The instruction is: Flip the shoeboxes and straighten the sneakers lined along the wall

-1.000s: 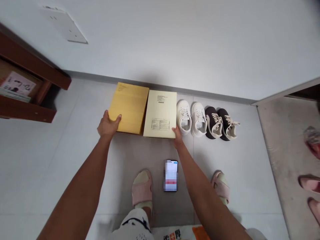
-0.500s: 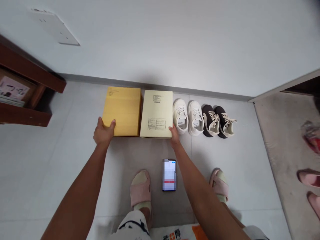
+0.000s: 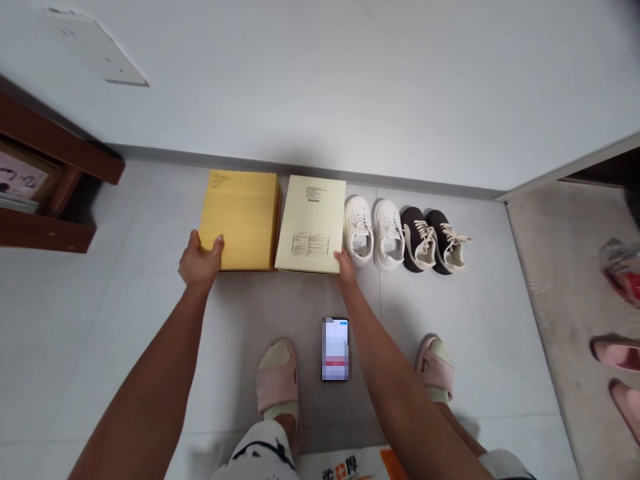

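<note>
Two shoe boxes lie side by side on the tiled floor against the wall. My left hand (image 3: 199, 261) grips the near left corner of the yellow box (image 3: 240, 217), thumb on its lid. My right hand (image 3: 345, 271) holds the near right corner of the cream box (image 3: 311, 221); its fingers are mostly hidden under the edge. A pair of white sneakers (image 3: 373, 231) and a pair of dark brown sneakers (image 3: 433, 240) stand in a row right of the cream box.
A phone (image 3: 335, 349) with a lit screen lies on the floor between my feet in pink slippers (image 3: 278, 383). A brown wooden shelf (image 3: 45, 180) stands at the left. A grey mat (image 3: 575, 293) with pink slippers lies at the right.
The yellow box has turned from a slant to lie parallel beside the cream box. Both hands stayed on their corners.
</note>
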`<state>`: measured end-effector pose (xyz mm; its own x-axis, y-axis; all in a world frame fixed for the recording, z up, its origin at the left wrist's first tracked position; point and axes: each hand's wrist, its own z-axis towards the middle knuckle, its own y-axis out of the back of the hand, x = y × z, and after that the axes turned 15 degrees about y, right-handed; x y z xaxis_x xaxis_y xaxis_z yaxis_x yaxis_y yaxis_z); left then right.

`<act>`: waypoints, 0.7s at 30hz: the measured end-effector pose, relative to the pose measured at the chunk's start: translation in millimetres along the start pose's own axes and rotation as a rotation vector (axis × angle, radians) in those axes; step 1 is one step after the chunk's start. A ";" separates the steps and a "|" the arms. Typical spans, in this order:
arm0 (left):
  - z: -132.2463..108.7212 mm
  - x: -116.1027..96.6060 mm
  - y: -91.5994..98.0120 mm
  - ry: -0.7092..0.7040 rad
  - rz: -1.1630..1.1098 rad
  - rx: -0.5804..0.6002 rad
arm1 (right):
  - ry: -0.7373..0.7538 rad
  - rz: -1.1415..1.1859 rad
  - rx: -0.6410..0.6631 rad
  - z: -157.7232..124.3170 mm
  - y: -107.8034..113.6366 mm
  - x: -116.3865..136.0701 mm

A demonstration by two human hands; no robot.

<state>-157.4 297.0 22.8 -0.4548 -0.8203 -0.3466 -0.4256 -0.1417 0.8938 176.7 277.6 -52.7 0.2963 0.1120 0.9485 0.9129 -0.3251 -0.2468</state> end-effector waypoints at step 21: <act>-68.0 -20.2 -40.5 -0.668 -0.324 -0.175 | 0.175 -1.108 0.125 23.4 41.7 50.3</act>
<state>-77.7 281.7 13.0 -0.7288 -0.2212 -0.6481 -0.5134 -0.4498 0.7308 236.3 291.7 -19.9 -0.7286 0.1442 0.6696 0.6731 -0.0305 0.7389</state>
